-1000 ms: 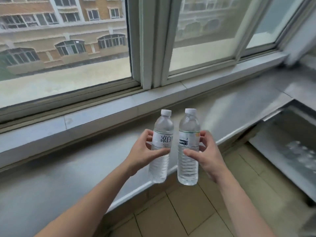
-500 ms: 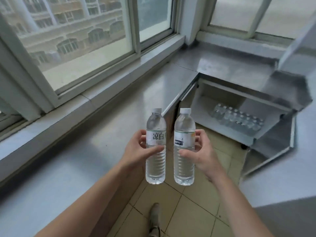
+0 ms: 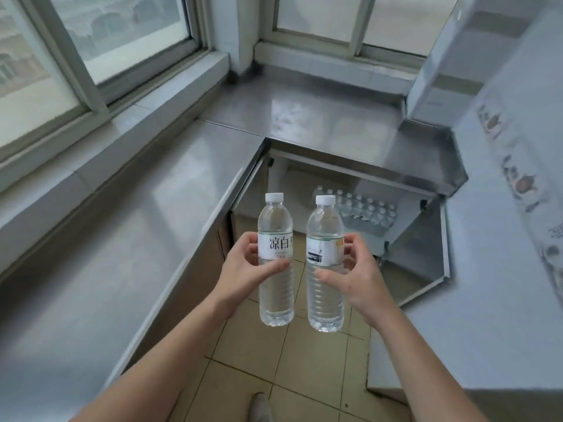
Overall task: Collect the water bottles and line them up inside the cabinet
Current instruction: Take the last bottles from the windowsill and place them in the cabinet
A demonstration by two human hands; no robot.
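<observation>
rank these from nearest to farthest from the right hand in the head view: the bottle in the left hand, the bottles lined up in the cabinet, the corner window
1. The bottle in the left hand, just to the left of the right hand.
2. The bottles lined up in the cabinet, on the shelf ahead and lower down.
3. The corner window, beyond the steel counter.

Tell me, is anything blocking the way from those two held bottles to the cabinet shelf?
Nothing visible: the cabinet door stands open, and only bare floor lies between the two bottles and the shelf's free near part.
</observation>
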